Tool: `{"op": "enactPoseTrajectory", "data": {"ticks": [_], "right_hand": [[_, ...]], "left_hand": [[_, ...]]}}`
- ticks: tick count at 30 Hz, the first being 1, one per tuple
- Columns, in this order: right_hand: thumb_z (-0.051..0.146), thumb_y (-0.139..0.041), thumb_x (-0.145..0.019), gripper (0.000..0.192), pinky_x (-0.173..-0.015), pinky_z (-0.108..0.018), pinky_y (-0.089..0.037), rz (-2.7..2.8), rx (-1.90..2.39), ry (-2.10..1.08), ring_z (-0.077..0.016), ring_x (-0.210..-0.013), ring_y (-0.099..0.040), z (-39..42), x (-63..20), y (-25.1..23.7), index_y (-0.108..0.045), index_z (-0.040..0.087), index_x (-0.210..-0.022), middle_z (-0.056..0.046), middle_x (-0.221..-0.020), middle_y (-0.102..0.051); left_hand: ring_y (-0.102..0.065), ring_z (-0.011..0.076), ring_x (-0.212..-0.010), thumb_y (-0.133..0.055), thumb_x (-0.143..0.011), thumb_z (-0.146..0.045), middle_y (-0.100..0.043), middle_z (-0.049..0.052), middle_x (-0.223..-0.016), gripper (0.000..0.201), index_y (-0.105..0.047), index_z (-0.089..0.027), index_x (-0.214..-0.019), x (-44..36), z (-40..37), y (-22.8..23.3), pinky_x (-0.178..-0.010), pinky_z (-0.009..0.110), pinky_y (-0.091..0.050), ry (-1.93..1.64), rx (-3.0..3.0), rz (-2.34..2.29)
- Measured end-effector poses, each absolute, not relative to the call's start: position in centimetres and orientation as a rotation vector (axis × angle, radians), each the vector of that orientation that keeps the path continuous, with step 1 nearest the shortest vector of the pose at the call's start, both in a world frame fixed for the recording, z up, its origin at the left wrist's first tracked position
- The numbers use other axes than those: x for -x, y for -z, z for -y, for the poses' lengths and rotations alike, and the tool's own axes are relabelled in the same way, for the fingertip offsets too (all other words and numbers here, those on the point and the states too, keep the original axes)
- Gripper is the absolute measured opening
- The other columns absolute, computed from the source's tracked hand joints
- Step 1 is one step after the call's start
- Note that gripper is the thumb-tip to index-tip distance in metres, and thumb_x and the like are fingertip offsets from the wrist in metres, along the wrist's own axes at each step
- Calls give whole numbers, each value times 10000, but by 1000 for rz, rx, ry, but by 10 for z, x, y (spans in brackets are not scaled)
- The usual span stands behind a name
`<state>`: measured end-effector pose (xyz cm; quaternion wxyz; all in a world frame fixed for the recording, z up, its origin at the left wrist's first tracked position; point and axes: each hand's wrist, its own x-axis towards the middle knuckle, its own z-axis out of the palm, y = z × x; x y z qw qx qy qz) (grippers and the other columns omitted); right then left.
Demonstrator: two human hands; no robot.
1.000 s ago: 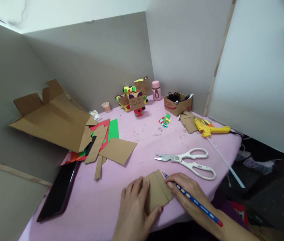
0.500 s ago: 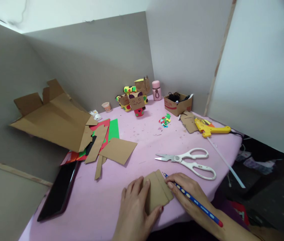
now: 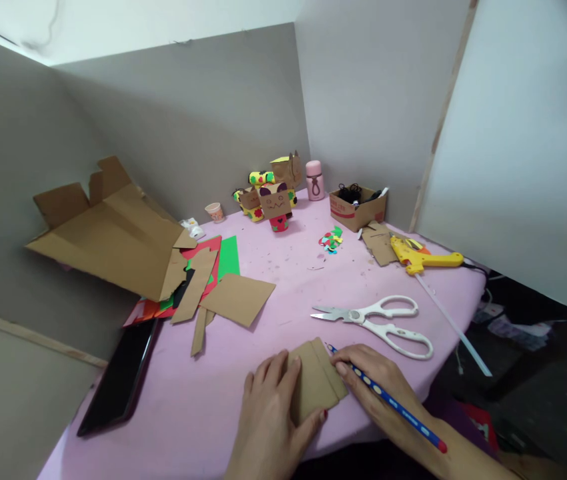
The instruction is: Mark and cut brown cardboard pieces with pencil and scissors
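Pink desk (image 3: 263,267), near edge: left hand (image 3: 268,417) flat, pinning card (image 3: 316,381) steady; right hand (image 3: 371,383) gripping pencil (image 3: 388,400), tip at card's edge. Scissors (image 3: 378,321) beside.

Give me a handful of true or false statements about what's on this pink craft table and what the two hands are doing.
1. The left hand presses flat on a small cardboard piece. True.
2. The right hand holds a red marker. False: it holds a blue pencil.
3. The white scissors lie on the table beyond the right hand. True.
4. The yellow glue gun lies at the table's left edge. False: it lies at the far right.
5. The scissors are in the left hand's grip. False: no hand touches them.
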<state>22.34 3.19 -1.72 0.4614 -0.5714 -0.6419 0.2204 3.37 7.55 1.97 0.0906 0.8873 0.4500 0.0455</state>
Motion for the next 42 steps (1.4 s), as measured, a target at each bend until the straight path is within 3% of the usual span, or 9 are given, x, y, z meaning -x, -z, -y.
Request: {"op": "enactPoseTrajectory", "data": {"ticks": [42], "right_hand": [[223, -433, -905, 188, -758, -288, -494, 1594, 1441, -536, -174, -851, -633, -31, -222, 10, -620, 221, -909, -39, -898, -700]], "left_hand": [[-440, 352, -1178, -597, -731, -377, -503, 178, -1329, 585, -515, -121, -1250, -34, -76, -22, -964, 556, -374, -169, -2640, -1281]]}}
